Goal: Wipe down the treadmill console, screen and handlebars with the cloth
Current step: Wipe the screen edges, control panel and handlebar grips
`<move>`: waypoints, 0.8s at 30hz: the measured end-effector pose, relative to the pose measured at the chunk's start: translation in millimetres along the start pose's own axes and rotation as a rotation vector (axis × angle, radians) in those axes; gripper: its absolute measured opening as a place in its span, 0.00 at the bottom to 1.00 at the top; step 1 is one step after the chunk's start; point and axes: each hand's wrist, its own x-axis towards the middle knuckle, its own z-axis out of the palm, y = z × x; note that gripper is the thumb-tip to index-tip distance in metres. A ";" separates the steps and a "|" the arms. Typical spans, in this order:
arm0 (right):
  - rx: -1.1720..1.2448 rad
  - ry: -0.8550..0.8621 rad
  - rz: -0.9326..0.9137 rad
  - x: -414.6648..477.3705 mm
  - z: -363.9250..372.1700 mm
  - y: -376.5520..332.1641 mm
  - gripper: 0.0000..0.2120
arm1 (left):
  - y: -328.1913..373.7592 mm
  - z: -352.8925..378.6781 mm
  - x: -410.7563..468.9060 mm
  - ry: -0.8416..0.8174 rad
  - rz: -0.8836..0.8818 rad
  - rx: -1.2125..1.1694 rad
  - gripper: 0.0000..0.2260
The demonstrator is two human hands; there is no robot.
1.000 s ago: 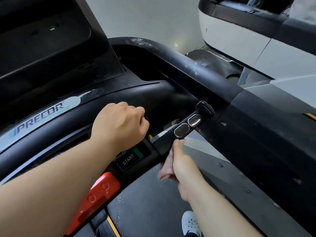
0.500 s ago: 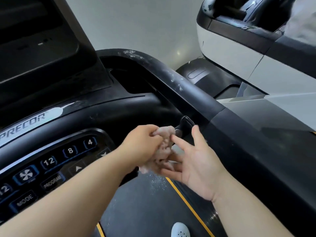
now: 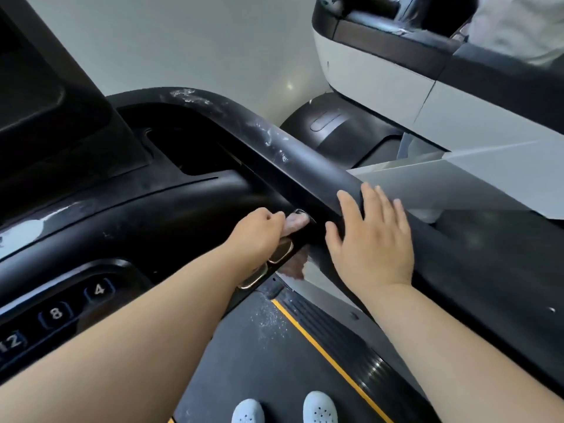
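Pinkish crumpled cloth (image 3: 295, 222) pokes out of the left hand (image 3: 259, 236), whose fingers are curled tight round it. Only a small bunched wad of it shows past the knuckles. The wad sits just under the inner edge of the thick black rounded handlebar (image 3: 305, 160), pressed at the top end of the short black grip bar with oval metal sensor pads (image 3: 280, 251) that runs down beneath that hand. The fabric looks soft and pale, with creased folds (the rest of it is hidden in the fist).

The right hand (image 3: 372, 239) lies flat on the handlebar itself, fingers straight and spread, holding nothing. Its thumb is just beside the cloth, with a dark gap between them, so the two hands are close but apart.

Further up the handlebar from the right hand, whitish smears and specks mark the top surface. On the inner side of the handlebar lies the black console with numbered keys (image 3: 97, 290), reading 4, 8 and 12, and beyond that the dark screen (image 3: 30, 87). Below the handlebar lie the grey running belt (image 3: 259, 361) and a pair of white perforated shoes (image 3: 320, 407).
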 end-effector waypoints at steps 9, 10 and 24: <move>-0.144 0.015 0.003 4.3 11.1 -5.4 0.26 | -1.1 -0.6 18.0 -0.343 -0.054 -0.168 0.23; -0.151 0.009 0.001 3.9 11.4 -6.1 0.26 | -5.8 -2.5 10.8 -0.340 -0.042 -0.088 0.29; 0.351 0.083 -0.180 -57.9 34.8 -29.1 0.26 | -14.0 -14.9 -5.9 -0.249 0.138 0.256 0.11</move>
